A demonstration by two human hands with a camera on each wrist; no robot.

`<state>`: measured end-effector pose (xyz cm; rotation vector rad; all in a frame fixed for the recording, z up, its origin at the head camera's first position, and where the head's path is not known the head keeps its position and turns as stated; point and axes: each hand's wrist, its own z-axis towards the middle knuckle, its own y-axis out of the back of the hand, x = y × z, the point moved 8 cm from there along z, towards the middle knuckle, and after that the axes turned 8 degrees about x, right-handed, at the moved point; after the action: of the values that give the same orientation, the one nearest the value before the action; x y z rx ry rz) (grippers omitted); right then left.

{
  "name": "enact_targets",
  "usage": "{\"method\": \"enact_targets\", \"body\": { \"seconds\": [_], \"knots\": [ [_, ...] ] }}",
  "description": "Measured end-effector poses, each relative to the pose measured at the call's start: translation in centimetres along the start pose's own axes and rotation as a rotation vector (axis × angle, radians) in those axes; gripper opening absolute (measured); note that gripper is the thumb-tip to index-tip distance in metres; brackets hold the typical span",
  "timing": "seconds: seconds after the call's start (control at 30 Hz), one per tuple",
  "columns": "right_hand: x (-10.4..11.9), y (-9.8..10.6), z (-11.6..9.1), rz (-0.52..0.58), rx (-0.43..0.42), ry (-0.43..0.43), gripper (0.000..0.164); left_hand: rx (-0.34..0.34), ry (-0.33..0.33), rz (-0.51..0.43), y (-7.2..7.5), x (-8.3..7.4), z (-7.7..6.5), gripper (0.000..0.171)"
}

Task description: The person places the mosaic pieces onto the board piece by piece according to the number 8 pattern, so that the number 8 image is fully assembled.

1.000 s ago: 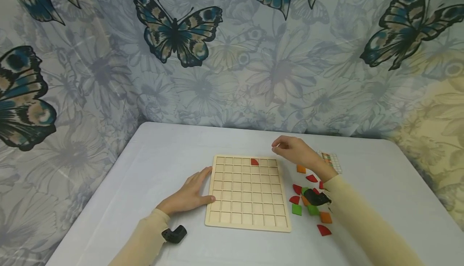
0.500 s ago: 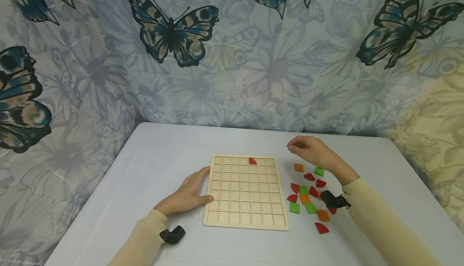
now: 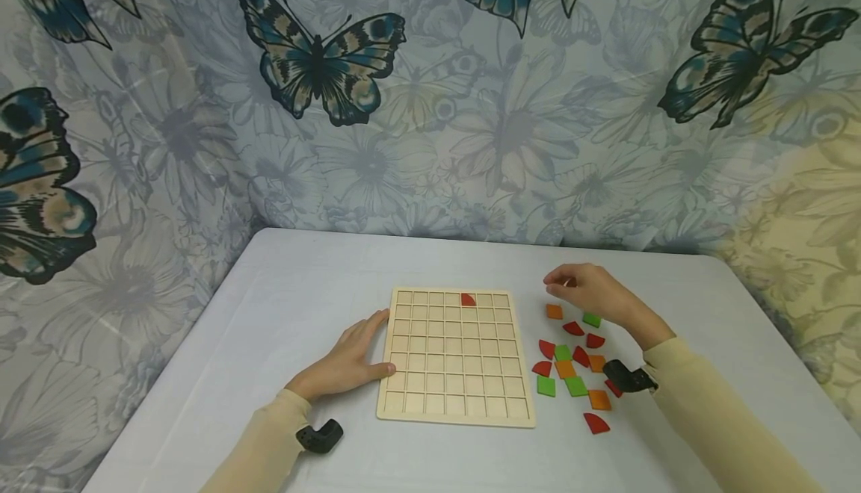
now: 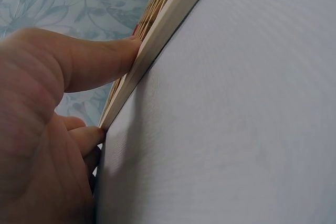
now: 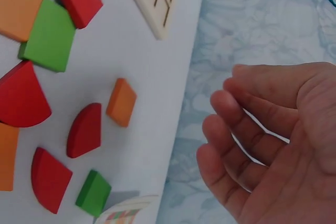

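Observation:
A pale wooden grid board [image 3: 455,364] lies on the table, with one red quarter-circle tile [image 3: 468,299] in a cell of its far row. My left hand [image 3: 341,362] rests along the board's left edge; in the left wrist view its thumb [image 4: 102,61] touches the rim. Right of the board, my right hand [image 3: 599,295] hovers beyond the scattered tiles, near an orange square tile [image 3: 554,311]. Its fingers are loosely bent and hold nothing in the right wrist view. Close by are a green tile [image 5: 93,192] and red quarter-circle tiles [image 5: 51,180].
More orange, green and red tiles [image 3: 564,369] spread along the board's right side, some touching or overlapping. A patterned card [image 5: 126,213] shows at the bottom of the right wrist view. Behind the white table [image 3: 303,269] hangs a butterfly-print backdrop [image 3: 430,142].
My right hand has moved right, away from the board's far corner, then slightly nearer the tiles. It now covers the patterned card in the head view. The left hand stays on the board.

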<state>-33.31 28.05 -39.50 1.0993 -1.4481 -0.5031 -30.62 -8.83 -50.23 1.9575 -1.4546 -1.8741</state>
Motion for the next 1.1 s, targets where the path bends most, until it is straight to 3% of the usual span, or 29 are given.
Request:
{"method": "enact_targets", "body": {
  "seconds": [0.3, 0.6, 0.87, 1.1],
  "knots": [
    [-1.6, -1.2, 0.1, -0.013, 0.059, -0.049, 0.035, -0.004, -0.029, 0.023, 0.1, -0.4, -0.2, 0.096],
    [-2.9, -2.8, 0.3, -0.052, 0.112, -0.085, 0.04, -0.006, -0.016, 0.021, 0.1, -0.4, -0.2, 0.096],
    [-3.0, -3.0, 0.3, -0.154, 0.057, -0.031, 0.039, -0.003, -0.032, 0.021, 0.0, -0.6, -0.2, 0.095],
    [-3.1, -3.7, 0.4, -0.158, 0.096, -0.025, 0.033, -0.004, -0.029, 0.014, 0.1, -0.6, -0.2, 0.095]
  ]
}}
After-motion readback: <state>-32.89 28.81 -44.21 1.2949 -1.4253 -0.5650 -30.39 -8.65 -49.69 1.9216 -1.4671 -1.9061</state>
